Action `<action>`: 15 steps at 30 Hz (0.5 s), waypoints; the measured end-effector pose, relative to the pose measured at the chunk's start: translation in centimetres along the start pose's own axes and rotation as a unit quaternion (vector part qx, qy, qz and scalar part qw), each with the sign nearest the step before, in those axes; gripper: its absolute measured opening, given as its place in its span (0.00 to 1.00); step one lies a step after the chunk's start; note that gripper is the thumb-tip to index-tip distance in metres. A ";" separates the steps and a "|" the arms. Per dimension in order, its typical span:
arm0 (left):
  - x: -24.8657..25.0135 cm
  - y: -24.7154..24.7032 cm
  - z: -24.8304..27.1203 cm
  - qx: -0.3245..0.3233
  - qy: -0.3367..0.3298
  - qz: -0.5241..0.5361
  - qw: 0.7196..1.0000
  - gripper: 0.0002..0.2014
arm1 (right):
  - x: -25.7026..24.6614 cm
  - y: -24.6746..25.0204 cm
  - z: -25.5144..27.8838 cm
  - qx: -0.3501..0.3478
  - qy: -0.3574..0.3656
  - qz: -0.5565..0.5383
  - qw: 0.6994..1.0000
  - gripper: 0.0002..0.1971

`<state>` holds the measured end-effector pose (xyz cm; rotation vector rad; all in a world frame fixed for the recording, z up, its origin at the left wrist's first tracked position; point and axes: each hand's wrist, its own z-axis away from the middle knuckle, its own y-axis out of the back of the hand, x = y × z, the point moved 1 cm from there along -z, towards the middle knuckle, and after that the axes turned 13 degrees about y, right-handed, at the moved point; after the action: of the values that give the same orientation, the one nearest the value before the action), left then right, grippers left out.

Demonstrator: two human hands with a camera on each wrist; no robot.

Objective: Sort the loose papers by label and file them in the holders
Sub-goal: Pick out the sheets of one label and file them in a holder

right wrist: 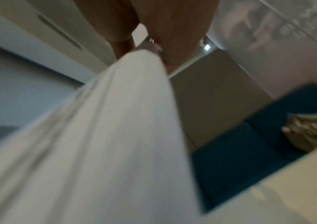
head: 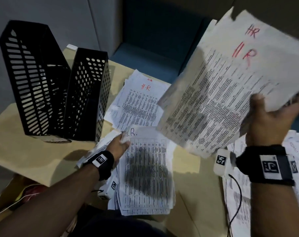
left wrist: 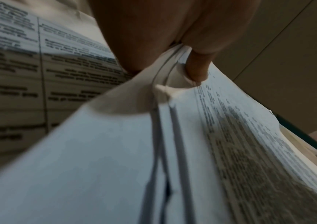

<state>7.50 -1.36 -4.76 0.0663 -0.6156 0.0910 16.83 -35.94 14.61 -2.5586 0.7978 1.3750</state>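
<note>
Up on the right, right hand (head: 272,117) grips an HR bundle (head: 219,93); holders (head: 59,86) sit far-left, nearer the left hand (head: 118,146), seemingly pinching the near stack (head: 148,177)

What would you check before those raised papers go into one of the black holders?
1. Right hand grips the raised stack: ok.
2. Raised stack's labels match: the two visible read HR in red: ok.
3. Left hand pinches the pile on the table: ok.
4. Taller holder and shorter holder stand upright: ok.
5. Holders empty: cannot tell.
6. Holder labels: cannot tell, none visible.
</note>
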 end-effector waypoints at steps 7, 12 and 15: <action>0.2 0.0 -0.5 0.053 -0.075 -0.127 0.988 0.18 | 1.7 -4.5 11.5 -0.309 -0.248 0.203 0.896 0.15; 1.4 -0.3 1.3 0.023 -0.057 -0.047 0.997 0.27 | 5.0 -6.8 17.9 -0.438 -0.271 0.260 0.816 0.24; 0.7 -0.4 1.4 0.013 -0.063 0.012 0.998 0.41 | 5.3 -8.1 19.6 -0.421 -0.284 0.251 0.824 0.26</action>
<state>7.25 -1.80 -3.22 0.0909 -0.7416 0.1191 8.78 -24.26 -2.05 -2.1676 0.9013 3.0408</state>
